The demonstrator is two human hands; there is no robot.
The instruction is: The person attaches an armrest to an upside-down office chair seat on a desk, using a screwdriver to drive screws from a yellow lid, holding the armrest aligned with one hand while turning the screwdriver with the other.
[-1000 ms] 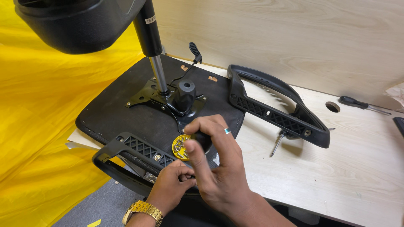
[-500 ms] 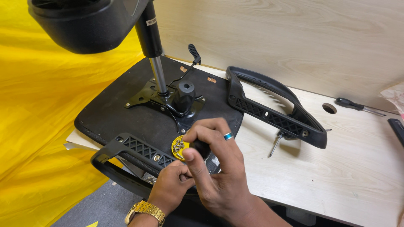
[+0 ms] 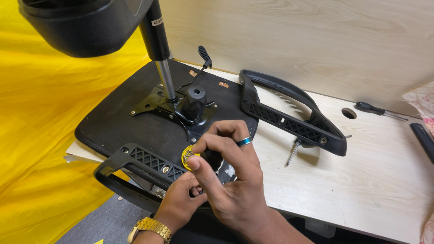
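- Pinching a small round yellow tin (image 3: 186, 155) between thumb and forefinger, the right hand (image 3: 230, 180) is curled narrow around it, with a dark band on one finger; something dark sits under the fingers, too hidden to name.
- The left hand (image 3: 181, 203) is bunched just below, fingertips at the near armrest (image 3: 135, 165); whether it holds anything I cannot tell.
- The tin sits over the near edge of the upturned black chair seat (image 3: 135, 122). It looks light, stiff and smooth, likely slippery; the rim seems the surest hold.
- The seat underside is matt and flat, with a metal plate and gas cylinder (image 3: 165, 77) rising from it.
- A second ribbed plastic armrest (image 3: 289, 113) lies on the pale wood-grain desk (image 3: 361, 180), a screwdriver (image 3: 375, 110) well apart.
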